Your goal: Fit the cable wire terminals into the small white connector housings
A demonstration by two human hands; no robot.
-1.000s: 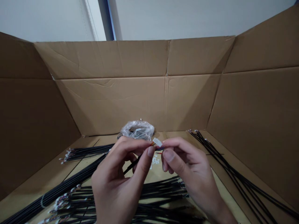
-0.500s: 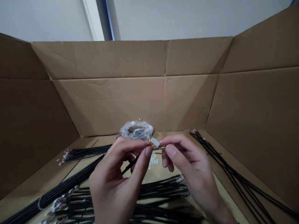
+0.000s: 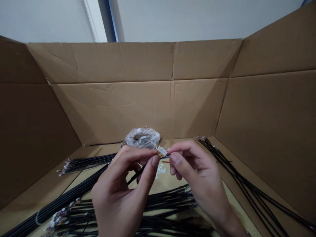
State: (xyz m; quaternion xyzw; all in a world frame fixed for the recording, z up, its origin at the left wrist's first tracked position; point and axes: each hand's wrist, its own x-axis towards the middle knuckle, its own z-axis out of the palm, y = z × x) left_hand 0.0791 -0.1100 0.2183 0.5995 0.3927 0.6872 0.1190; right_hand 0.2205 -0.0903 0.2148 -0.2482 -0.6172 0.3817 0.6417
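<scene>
Plug point(image 3: 162, 151): slanting down rightward;
Left hand point(image 3: 117, 191): at upper end, gripping black cable point(image 3: 134, 177);
Right hand point(image 3: 202, 179): at lower end; hold unclear, cannot tell

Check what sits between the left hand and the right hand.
In the head view, a white connector with thin coloured wires sits between the left hand and right hand; small white pieces show beyond.
</scene>
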